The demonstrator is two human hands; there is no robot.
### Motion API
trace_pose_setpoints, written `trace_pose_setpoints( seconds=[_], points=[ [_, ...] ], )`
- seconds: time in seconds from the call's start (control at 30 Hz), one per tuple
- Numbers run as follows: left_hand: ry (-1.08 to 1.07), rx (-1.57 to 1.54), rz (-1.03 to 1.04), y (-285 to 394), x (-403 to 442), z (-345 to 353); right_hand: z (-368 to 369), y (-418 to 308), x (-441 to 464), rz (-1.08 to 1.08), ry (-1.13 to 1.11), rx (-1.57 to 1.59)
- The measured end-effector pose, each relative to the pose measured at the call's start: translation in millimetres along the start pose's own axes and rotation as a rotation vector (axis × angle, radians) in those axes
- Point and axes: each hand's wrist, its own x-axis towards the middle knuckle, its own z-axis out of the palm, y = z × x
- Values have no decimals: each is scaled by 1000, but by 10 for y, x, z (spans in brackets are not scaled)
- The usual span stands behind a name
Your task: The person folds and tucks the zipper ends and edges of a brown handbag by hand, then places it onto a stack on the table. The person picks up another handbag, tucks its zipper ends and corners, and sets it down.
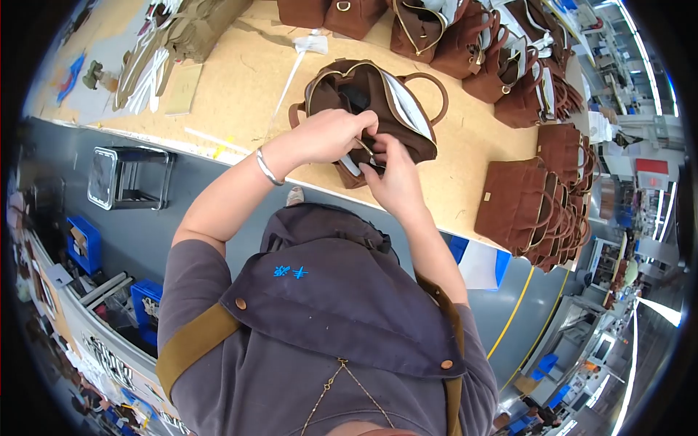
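A brown handbag [396,109] lies open on the table, with its gold zip, dark lining and a strip of white inside showing. One rounded handle [436,91] sticks out to the right. My left hand [338,135], below a silver bracelet, is closed in a pinch at the bag's near opening. Beside it, my right hand [396,174] curls its fingers round the same zip-lined edge, thumb towards me. A short stretch of gold zip [366,147] shows between the two hands. My fingers hide exactly what is pinched there.
More brown handbags [454,43] stand along the far right of the wooden table [247,80]; others [512,200] are stacked at its right end. Olive strap-like pieces [203,29] and white gloves [153,80] lie at the left. A stool [131,178] stands on the floor.
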Motion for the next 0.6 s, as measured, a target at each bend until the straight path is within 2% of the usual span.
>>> trace_pose_setpoints(
  seconds=[0.03,0.13,0.17,0.3,0.37,0.47,0.53,0.6],
  points=[
    [76,-30,52,-16,-60,13,86,88,36,19,-22,1],
    [75,-13,94,19,-216,-52,80,214,27,2,-29,20],
    [143,-4,122,18,-242,-30,121,273,31,23,13,163],
    [68,161,135,-16,-283,-37,-26,212,89,2,-104,173],
    [140,349,347,21,-344,28,-52,195,142,-242,2,-89],
    [104,446,223,191,-440,142,-23,145,174,-164,58,-115],
    [184,468,245,117,-433,278,67,229,161,-163,35,-133],
    [274,624,249,66,-409,353,93,291,169,-164,14,-154]
  ],
)
